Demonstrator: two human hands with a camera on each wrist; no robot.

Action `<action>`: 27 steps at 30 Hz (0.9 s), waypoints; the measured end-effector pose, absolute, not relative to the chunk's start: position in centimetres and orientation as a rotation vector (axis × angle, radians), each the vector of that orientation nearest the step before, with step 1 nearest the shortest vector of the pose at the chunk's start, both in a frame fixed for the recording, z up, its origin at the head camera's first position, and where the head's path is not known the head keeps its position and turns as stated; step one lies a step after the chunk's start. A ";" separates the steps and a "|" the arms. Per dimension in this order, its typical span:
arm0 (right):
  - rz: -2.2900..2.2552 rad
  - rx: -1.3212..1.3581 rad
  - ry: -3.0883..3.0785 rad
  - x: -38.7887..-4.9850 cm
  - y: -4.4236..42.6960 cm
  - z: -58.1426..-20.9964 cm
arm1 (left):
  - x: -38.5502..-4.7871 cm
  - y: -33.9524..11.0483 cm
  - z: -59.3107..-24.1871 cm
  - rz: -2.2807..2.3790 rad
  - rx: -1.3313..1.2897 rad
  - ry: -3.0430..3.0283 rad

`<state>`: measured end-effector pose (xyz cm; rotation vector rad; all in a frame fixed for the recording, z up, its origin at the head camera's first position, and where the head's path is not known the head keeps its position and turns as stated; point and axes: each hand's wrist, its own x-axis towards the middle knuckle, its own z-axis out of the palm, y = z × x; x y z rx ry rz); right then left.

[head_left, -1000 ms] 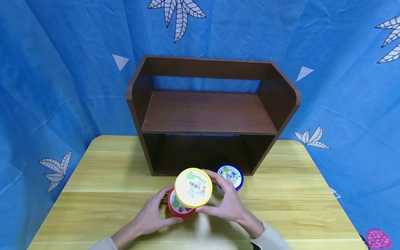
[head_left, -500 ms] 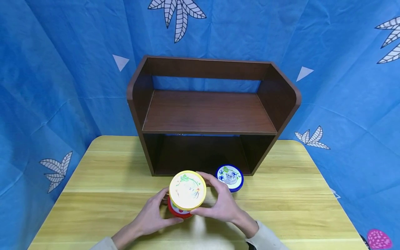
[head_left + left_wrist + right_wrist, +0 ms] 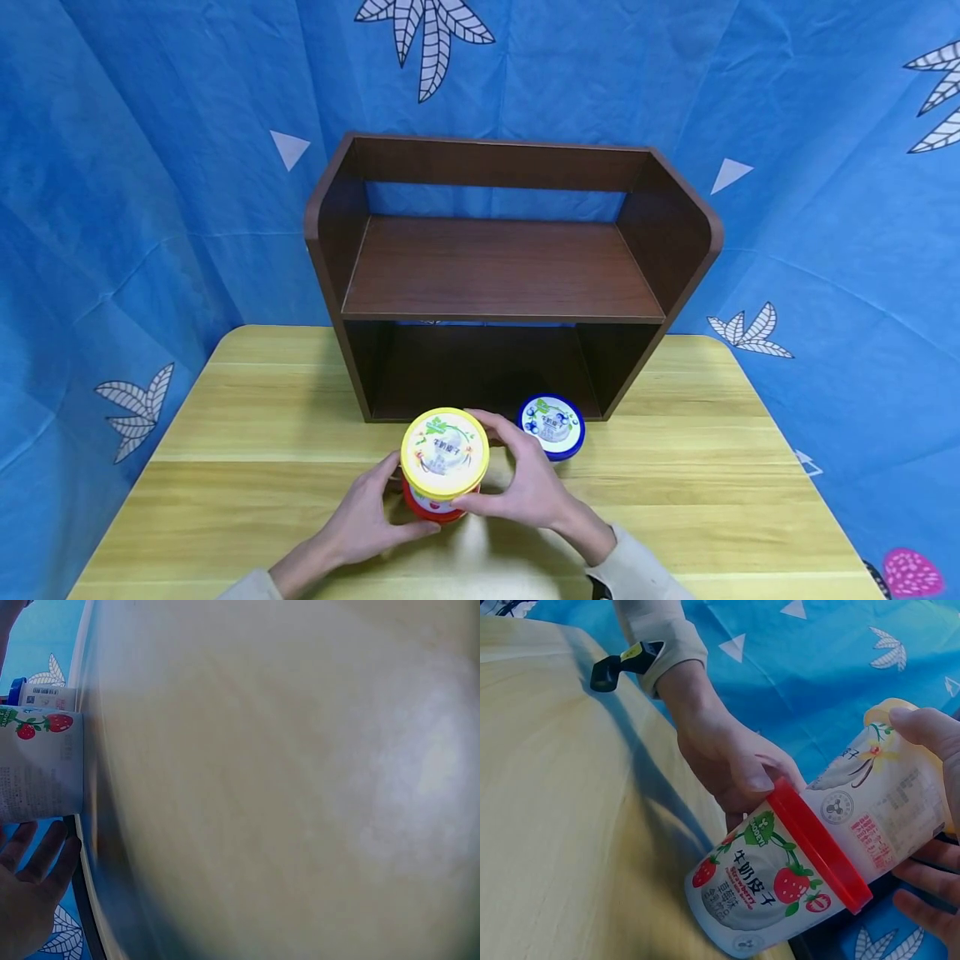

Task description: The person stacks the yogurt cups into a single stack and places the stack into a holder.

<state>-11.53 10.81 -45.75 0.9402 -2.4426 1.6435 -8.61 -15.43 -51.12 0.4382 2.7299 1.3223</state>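
Observation:
A white tub with a red lid and strawberry print (image 3: 757,889) stands on the table. My left hand (image 3: 356,517) holds it round the side, fingers behind and thumb in front. Squarely over it is a white tub with a yellow lid (image 3: 445,454), its base at the red lid in the right wrist view. My right hand (image 3: 528,479) grips this upper tub from the right, with the thumb in front. Just beyond that hand stands a tub with a blue lid (image 3: 551,427), partly hidden. In the left wrist view the strawberry tub is cut off by the left edge.
A dark brown two-tier shelf (image 3: 502,267) stands on the wooden table (image 3: 720,483) behind the tubs. Blue cloth with leaf prints (image 3: 187,167) hangs at the back and sides. The blue-lidded tub is at the shelf's lower front, towards the right.
My right hand has moved left with the yellow-lidded tub, bringing it from off-centre to over the red-lidded tub. The left hand has kept its place.

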 end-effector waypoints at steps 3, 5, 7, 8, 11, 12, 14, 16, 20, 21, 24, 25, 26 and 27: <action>1.643 0.948 -2.443 -11.6 10.8 -45.7 | -8.6 -15.4 -51.0 1.326 0.412 2.717; 1.648 0.951 -2.443 -11.6 10.7 -45.7 | -8.6 -15.4 -51.0 1.329 0.403 2.708; 1.648 0.954 -2.444 -11.7 10.7 -45.7 | -8.6 -15.4 -51.0 1.331 0.398 2.702; 1.641 0.960 -2.441 -11.7 10.7 -45.7 | -8.6 -15.4 -51.0 1.331 0.397 2.700; 1.637 0.964 -2.442 -11.7 10.7 -45.7 | -8.6 -15.5 -51.0 1.326 0.399 2.706; 1.631 0.965 -2.444 -11.7 10.7 -45.7 | -8.7 -15.5 -51.0 1.324 0.400 2.709; 1.615 0.969 -2.445 -11.7 10.7 -45.8 | -8.7 -15.5 -51.0 1.328 0.407 2.711; 1.613 0.962 -2.440 -11.6 10.8 -45.8 | -8.7 -15.5 -51.0 1.336 0.415 2.709; 1.616 0.959 -2.397 -11.5 11.3 -45.8 | -8.7 -15.4 -51.1 1.340 0.424 2.702; 1.624 0.959 -2.381 -11.4 11.5 -45.9 | -8.7 -15.4 -51.1 1.338 0.420 2.703; 1.632 0.964 -2.340 -11.3 12.2 -46.0 | -8.6 -15.3 -51.1 1.328 0.406 2.704; 1.634 0.961 -2.329 -11.3 12.4 -46.1 | -8.6 -15.3 -51.1 1.328 0.403 2.704; 1.629 0.963 -2.315 -11.3 12.7 -46.1 | -8.6 -15.4 -51.1 1.332 0.396 2.701; 1.628 0.958 -2.306 -11.3 12.9 -46.2 | -8.6 -15.4 -51.1 1.335 0.391 2.700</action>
